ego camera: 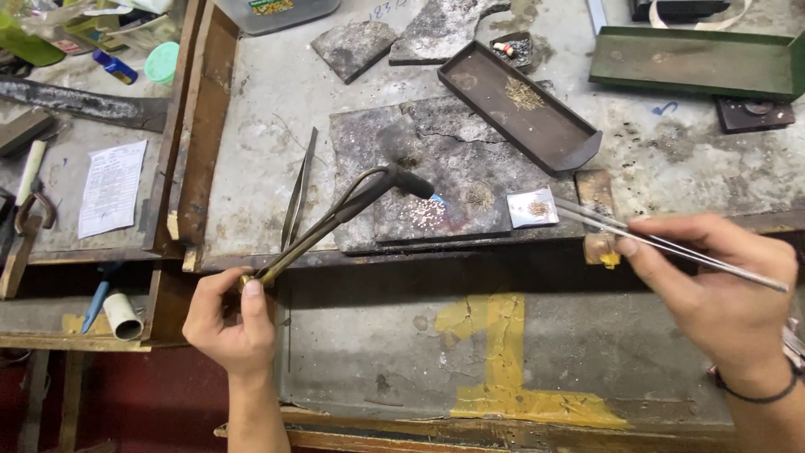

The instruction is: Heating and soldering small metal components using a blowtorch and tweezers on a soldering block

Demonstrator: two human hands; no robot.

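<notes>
My left hand (pixel 233 319) grips the brass handle of a gas torch (pixel 344 210). Its dark nozzle points right, and a small blue flame plays on a cluster of tiny pale beads (pixel 425 213) lying on a charred grey slab (pixel 444 168). My right hand (pixel 713 285) holds long steel tweezers (pixel 662 242). Their tips reach left to a small shiny square plate (pixel 532 207) carrying a little heap of golden bits, at the slab's right edge.
A second pair of tweezers (pixel 299 189) lies left of the slab. Behind it sit a long dark tray (pixel 520 105) with golden filings, broken slab pieces (pixel 356 46) and a green metal tray (pixel 696 63). Paper and tools lie on the left shelf.
</notes>
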